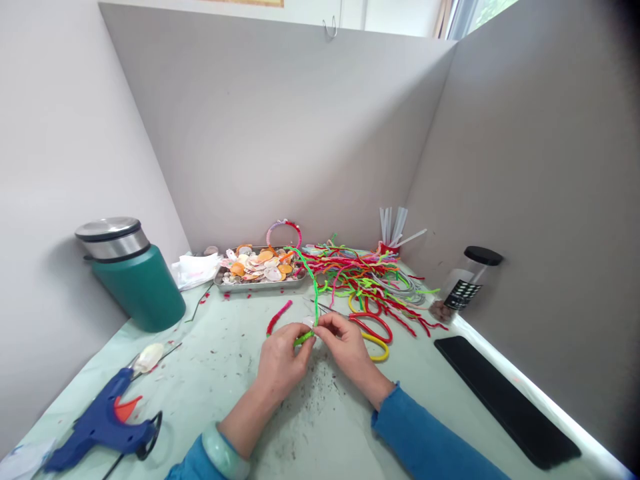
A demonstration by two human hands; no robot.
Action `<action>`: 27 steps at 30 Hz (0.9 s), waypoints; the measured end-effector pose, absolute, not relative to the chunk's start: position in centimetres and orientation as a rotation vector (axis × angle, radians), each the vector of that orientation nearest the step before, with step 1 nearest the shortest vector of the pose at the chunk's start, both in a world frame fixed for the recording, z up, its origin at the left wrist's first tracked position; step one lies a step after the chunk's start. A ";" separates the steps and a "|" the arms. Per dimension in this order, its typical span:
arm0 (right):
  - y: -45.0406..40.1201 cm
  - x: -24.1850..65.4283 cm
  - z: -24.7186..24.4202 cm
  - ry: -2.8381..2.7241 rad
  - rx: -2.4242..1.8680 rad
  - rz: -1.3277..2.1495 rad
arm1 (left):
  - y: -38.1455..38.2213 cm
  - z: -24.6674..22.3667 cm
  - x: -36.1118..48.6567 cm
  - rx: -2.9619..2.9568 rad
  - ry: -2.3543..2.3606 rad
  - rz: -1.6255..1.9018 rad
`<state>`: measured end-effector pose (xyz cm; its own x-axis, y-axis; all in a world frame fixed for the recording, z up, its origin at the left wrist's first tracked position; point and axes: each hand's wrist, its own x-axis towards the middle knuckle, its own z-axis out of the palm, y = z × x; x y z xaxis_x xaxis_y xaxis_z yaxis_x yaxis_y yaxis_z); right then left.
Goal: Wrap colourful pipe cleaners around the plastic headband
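While between hands (283, 357) (347, 347), green pipe cleaner (316, 293)

Head camera: it looked from the person's head, forward and down.
Left hand (284, 355), right hand (349, 348): both were near, below the middle.
Table (313, 437): it was seen aslant from above.
Back panel (285, 127): it faced the camera, farther away.
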<state>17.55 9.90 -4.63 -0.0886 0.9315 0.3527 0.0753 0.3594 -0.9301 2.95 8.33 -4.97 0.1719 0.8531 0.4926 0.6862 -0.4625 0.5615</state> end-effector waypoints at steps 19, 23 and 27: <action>9.5 17.6 -4.6 -1.485 -1.047 0.780 | 8.0 -4.1 3.0 2.362 1.503 1.312; 9.7 17.7 -4.9 -1.444 -1.086 0.943 | 7.8 -3.7 3.0 2.273 1.480 1.413; 9.6 17.6 -4.5 -1.334 -0.892 1.309 | 7.4 -3.2 3.2 2.234 1.381 1.429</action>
